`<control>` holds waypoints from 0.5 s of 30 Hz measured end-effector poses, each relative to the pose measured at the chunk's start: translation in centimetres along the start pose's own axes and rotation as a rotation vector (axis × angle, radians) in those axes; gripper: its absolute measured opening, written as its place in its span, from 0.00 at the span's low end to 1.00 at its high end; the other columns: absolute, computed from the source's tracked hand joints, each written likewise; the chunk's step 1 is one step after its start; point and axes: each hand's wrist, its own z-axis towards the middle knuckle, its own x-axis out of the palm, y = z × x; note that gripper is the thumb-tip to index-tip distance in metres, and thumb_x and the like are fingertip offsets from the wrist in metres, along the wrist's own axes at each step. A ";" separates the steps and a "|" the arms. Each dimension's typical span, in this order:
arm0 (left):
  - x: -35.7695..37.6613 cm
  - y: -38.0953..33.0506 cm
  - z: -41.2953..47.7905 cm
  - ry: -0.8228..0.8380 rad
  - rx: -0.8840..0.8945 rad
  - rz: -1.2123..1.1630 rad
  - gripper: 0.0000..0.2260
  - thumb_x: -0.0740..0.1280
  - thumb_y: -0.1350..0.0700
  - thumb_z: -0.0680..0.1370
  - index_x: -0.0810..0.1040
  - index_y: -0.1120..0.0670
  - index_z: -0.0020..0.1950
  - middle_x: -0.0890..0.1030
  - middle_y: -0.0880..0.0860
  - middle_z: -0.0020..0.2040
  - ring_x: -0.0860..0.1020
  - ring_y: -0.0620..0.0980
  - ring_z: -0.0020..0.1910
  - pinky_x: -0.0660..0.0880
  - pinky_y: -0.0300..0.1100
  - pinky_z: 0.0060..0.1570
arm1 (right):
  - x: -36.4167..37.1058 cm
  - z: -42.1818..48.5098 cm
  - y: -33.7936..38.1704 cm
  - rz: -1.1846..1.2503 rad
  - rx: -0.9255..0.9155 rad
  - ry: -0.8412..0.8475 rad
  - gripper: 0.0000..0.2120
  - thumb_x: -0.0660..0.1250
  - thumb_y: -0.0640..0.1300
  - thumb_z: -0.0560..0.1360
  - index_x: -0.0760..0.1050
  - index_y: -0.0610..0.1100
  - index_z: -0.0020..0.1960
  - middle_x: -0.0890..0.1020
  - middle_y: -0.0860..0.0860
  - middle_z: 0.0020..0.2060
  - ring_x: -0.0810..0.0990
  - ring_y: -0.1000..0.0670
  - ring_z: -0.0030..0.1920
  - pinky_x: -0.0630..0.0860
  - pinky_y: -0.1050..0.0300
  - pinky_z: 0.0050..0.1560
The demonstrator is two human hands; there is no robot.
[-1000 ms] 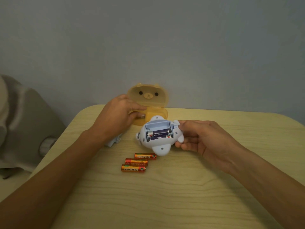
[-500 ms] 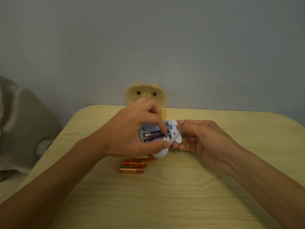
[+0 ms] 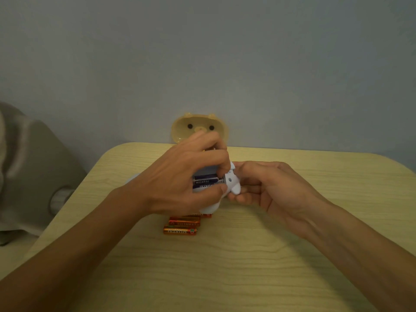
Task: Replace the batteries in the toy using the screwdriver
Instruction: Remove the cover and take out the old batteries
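Note:
A white plastic toy (image 3: 233, 185) lies belly up above the table, its battery bay open with dark purple batteries (image 3: 206, 181) inside. My right hand (image 3: 267, 188) holds the toy from the right side. My left hand (image 3: 186, 176) covers the toy from the left, thumb under it and fingertips pressed into the bay at the batteries' right end. Three orange batteries (image 3: 181, 230) lie side by side on the table just in front of the toy, the far one mostly hidden. No screwdriver shows.
An open yellow bear-faced box (image 3: 199, 127) stands at the table's far edge behind my hands. The light wooden table (image 3: 225, 266) has rounded corners. A grey padded chair (image 3: 33, 176) sits off the left edge.
My left hand left the yellow box, came over the toy and put its fingers into the battery bay. My right hand and the toy stayed in place.

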 end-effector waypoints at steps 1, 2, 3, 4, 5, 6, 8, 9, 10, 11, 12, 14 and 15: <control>0.0 0.1 0.0 -0.003 0.005 -0.007 0.09 0.67 0.48 0.77 0.77 0.53 0.45 0.74 0.48 0.51 0.73 0.53 0.49 0.71 0.50 0.45 | 0.1 0.0 0.0 0.007 -0.001 0.004 0.11 0.67 0.37 0.79 0.85 0.31 0.54 0.88 0.40 0.42 0.85 0.49 0.38 0.82 0.61 0.37; 0.0 0.2 -0.1 -0.009 0.016 -0.005 0.09 0.67 0.48 0.77 0.77 0.54 0.45 0.74 0.48 0.51 0.73 0.53 0.48 0.71 0.49 0.44 | 0.3 -0.1 -0.1 0.014 -0.001 0.006 0.11 0.67 0.37 0.79 0.85 0.31 0.54 0.88 0.40 0.42 0.85 0.49 0.38 0.82 0.61 0.37; 0.1 0.2 -0.1 -0.018 0.031 -0.002 0.10 0.68 0.49 0.77 0.77 0.55 0.44 0.74 0.48 0.50 0.73 0.53 0.47 0.70 0.48 0.44 | 0.4 -0.1 -0.2 0.024 0.003 0.007 0.11 0.67 0.37 0.79 0.85 0.31 0.54 0.88 0.40 0.42 0.85 0.49 0.38 0.82 0.61 0.37; 0.2 0.2 -0.1 -0.027 0.044 -0.003 0.10 0.69 0.49 0.76 0.77 0.55 0.43 0.74 0.48 0.49 0.73 0.53 0.46 0.69 0.46 0.43 | 0.4 -0.2 -0.2 0.032 0.009 0.007 0.11 0.67 0.36 0.79 0.85 0.31 0.54 0.88 0.40 0.42 0.85 0.49 0.37 0.82 0.62 0.36; 0.3 0.2 -0.2 -0.034 0.051 -0.009 0.11 0.69 0.49 0.76 0.76 0.55 0.42 0.74 0.48 0.49 0.73 0.53 0.45 0.69 0.45 0.42 | 0.5 -0.2 -0.3 0.035 0.015 0.006 0.11 0.67 0.36 0.79 0.86 0.32 0.54 0.88 0.40 0.42 0.86 0.50 0.37 0.82 0.62 0.36; 0.4 0.1 -0.2 -0.039 0.052 -0.017 0.12 0.70 0.48 0.76 0.75 0.56 0.41 0.74 0.49 0.48 0.72 0.52 0.45 0.68 0.44 0.42 | 0.5 -0.2 -0.4 0.034 0.021 0.006 0.11 0.67 0.37 0.79 0.86 0.32 0.54 0.89 0.40 0.42 0.86 0.50 0.37 0.82 0.62 0.36; 0.6 -0.1 -0.1 -0.051 0.052 -0.038 0.13 0.70 0.49 0.75 0.72 0.56 0.41 0.74 0.50 0.47 0.72 0.52 0.43 0.68 0.46 0.40 | 0.5 -0.2 -0.5 0.030 0.031 0.002 0.11 0.67 0.36 0.79 0.86 0.32 0.54 0.88 0.40 0.42 0.86 0.50 0.36 0.82 0.62 0.36; 0.6 0.0 -0.1 -0.059 0.053 -0.049 0.13 0.71 0.50 0.75 0.71 0.57 0.41 0.74 0.51 0.46 0.71 0.53 0.42 0.68 0.48 0.39 | 0.5 -0.3 -0.5 0.034 0.038 0.001 0.11 0.67 0.36 0.79 0.86 0.32 0.54 0.88 0.40 0.41 0.86 0.49 0.36 0.82 0.61 0.36; 0.6 0.0 -0.1 -0.064 0.057 -0.054 0.13 0.71 0.51 0.75 0.71 0.57 0.41 0.74 0.52 0.45 0.72 0.54 0.42 0.69 0.50 0.39 | 0.4 -0.3 -0.6 0.039 0.045 0.000 0.11 0.67 0.36 0.79 0.86 0.31 0.54 0.88 0.40 0.41 0.86 0.49 0.36 0.83 0.61 0.36; 0.6 0.1 -0.1 -0.066 0.063 -0.049 0.13 0.70 0.51 0.75 0.71 0.57 0.41 0.75 0.53 0.45 0.72 0.55 0.42 0.69 0.51 0.39 | 0.4 -0.3 -0.6 0.041 0.047 -0.002 0.11 0.66 0.35 0.79 0.86 0.31 0.54 0.88 0.40 0.41 0.86 0.49 0.36 0.83 0.61 0.37; 0.5 0.2 -0.2 -0.065 0.068 -0.040 0.12 0.70 0.51 0.76 0.71 0.57 0.41 0.75 0.52 0.44 0.73 0.55 0.43 0.70 0.52 0.40 | 0.3 -0.4 -0.6 0.041 0.045 -0.006 0.12 0.66 0.35 0.79 0.86 0.32 0.55 0.88 0.39 0.43 0.85 0.49 0.37 0.83 0.61 0.37; 0.5 0.3 -0.5 -0.059 0.068 -0.037 0.10 0.68 0.51 0.77 0.73 0.55 0.42 0.77 0.51 0.44 0.74 0.55 0.45 0.71 0.52 0.43 | 0.1 -0.4 -0.4 0.024 0.026 -0.023 0.12 0.66 0.35 0.78 0.86 0.32 0.55 0.88 0.38 0.45 0.85 0.48 0.37 0.84 0.61 0.38; 0.5 0.4 -0.6 -0.059 0.052 -0.048 0.08 0.68 0.51 0.77 0.74 0.54 0.43 0.77 0.49 0.44 0.74 0.54 0.47 0.72 0.52 0.44 | 0.0 -0.4 -0.3 0.007 0.013 -0.033 0.11 0.66 0.35 0.78 0.86 0.32 0.54 0.88 0.37 0.45 0.85 0.48 0.37 0.83 0.61 0.37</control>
